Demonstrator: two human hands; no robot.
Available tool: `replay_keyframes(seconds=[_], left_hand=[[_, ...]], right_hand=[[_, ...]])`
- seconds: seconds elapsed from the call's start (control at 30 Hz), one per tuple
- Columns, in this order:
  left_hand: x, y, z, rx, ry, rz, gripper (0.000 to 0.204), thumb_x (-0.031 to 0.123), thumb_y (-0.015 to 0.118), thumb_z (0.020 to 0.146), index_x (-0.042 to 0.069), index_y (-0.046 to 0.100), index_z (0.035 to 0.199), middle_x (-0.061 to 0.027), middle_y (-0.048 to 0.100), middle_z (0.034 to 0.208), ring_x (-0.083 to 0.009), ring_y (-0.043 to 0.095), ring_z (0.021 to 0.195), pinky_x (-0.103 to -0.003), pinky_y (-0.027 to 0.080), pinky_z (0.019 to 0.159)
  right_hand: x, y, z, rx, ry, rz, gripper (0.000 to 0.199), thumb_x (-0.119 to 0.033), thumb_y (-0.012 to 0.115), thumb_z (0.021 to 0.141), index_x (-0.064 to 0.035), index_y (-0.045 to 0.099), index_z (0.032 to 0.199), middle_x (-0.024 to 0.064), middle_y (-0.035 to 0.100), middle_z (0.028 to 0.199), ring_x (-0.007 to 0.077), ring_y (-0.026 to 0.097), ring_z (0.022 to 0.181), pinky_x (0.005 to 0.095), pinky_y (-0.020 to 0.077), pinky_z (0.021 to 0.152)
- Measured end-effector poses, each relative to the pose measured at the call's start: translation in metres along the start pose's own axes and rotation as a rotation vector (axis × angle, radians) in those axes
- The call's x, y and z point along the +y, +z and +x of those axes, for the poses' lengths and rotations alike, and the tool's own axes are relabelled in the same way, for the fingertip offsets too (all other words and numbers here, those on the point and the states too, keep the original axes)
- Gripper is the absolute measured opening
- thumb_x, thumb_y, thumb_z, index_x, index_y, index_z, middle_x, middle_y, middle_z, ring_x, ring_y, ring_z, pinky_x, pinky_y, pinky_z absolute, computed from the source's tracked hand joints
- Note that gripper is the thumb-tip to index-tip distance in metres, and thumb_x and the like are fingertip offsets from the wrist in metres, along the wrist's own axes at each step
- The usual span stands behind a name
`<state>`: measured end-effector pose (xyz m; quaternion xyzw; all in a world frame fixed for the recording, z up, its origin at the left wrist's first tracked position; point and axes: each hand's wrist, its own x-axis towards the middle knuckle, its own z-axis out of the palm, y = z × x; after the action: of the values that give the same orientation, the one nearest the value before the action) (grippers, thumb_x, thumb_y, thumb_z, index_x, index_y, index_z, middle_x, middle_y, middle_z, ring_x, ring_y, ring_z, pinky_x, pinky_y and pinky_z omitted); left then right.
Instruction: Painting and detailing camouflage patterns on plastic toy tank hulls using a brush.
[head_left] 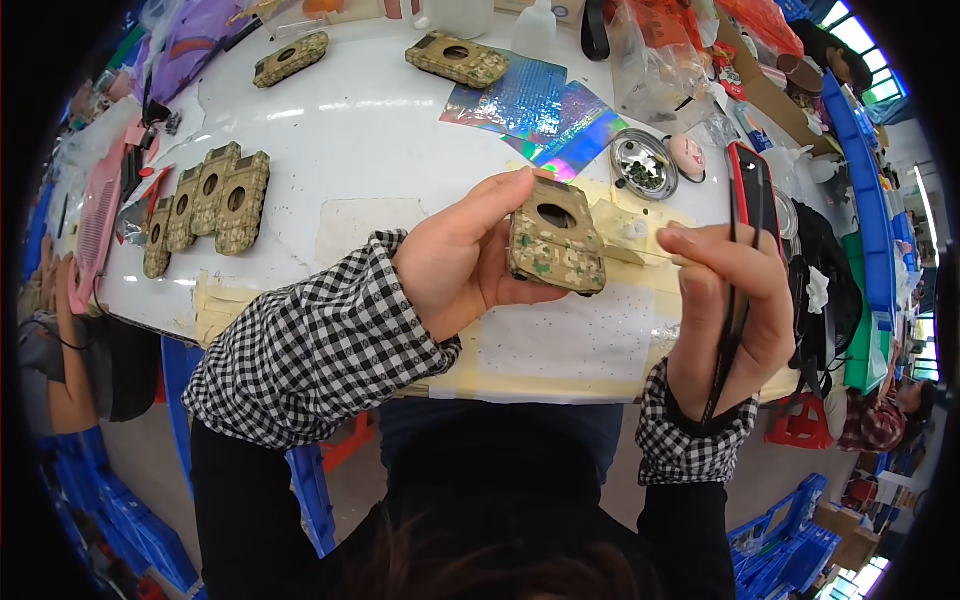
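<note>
My left hand [455,260] clamps the camouflage case [556,240] above the bench's near edge; my right hand [725,300] pinches black tweezers [735,300]. A slack pinch could drop whatever tiny part they carry.

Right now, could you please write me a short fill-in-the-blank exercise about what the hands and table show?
1. The left hand holds a ____-patterned case.
2. The right hand grips thin black ____.
3. Four similar cases lie in a row to the person's ____.
4. Both sleeves are black-and-white ____.

Missing words: camouflage; tweezers; left; checked
</note>
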<state>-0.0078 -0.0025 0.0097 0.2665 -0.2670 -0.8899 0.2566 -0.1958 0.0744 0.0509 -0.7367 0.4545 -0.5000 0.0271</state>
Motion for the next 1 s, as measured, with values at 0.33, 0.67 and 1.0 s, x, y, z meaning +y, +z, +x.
replay_keyframes(seconds=[0.33, 0.67, 1.0], left_hand=[[-0.001, 0.002, -0.002, -0.008, 0.021, 0.001, 0.048, 0.039, 0.031, 0.099, 0.005, 0.04, 0.13, -0.0135, 0.056, 0.119, -0.027, 0.062, 0.103, -0.034, 0.058, 0.078], [-0.001, 0.002, -0.002, -0.009, 0.02, -0.01, 0.047, 0.04, 0.031, 0.099, 0.005, 0.041, 0.129, -0.0133, 0.057, 0.117, -0.0257, 0.062, 0.101, -0.036, 0.057, 0.082], [0.0, 0.001, -0.002, -0.015, 0.017, -0.01, 0.048, 0.04, 0.031, 0.099, 0.005, 0.04, 0.13, -0.0136, 0.056, 0.119, -0.0266, 0.062, 0.103, -0.035, 0.057, 0.08]], right_hand=[[0.008, 0.022, -0.002, -0.043, 0.164, 0.273, 0.006, -0.001, 0.059, 0.088, 0.0001, 0.056, 0.093, 0.0055, 0.061, 0.077, 0.0086, 0.048, 0.065, 0.0209, 0.0385, 0.06], [0.01, 0.025, -0.002, -0.038, 0.156, 0.297, 0.006, -0.001, 0.058, 0.088, 0.0, 0.056, 0.094, 0.0054, 0.063, 0.077, 0.0083, 0.047, 0.064, 0.0205, 0.038, 0.06], [0.009, 0.024, -0.002, -0.055, 0.175, 0.293, 0.005, -0.002, 0.056, 0.09, 0.0004, 0.055, 0.094, 0.0072, 0.064, 0.081, 0.0095, 0.053, 0.069, 0.0217, 0.0423, 0.066]])
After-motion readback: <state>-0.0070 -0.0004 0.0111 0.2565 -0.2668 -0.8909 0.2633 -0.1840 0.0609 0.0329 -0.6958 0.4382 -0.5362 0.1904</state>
